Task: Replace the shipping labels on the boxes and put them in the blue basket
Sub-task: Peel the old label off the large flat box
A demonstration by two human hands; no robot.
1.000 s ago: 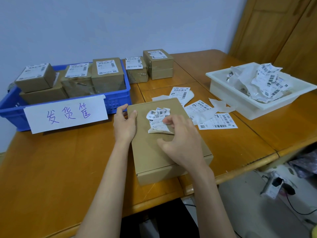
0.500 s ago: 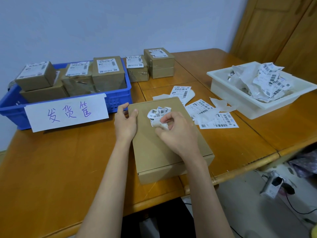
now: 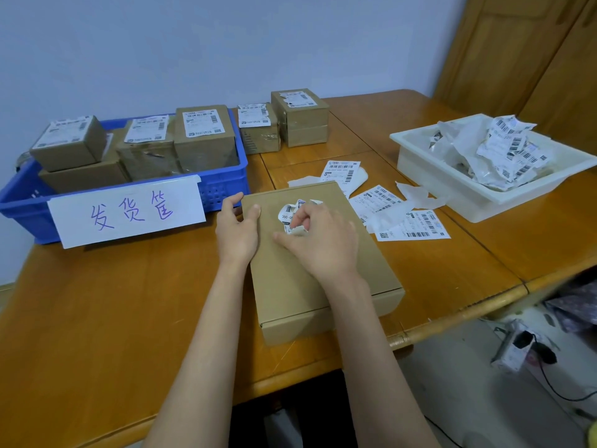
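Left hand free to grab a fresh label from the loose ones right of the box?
Probably not yet: the left hand grips the box corner, and the right hand lies between it and the fresh labels.

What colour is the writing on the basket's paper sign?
Purple, on the white sign; head view.
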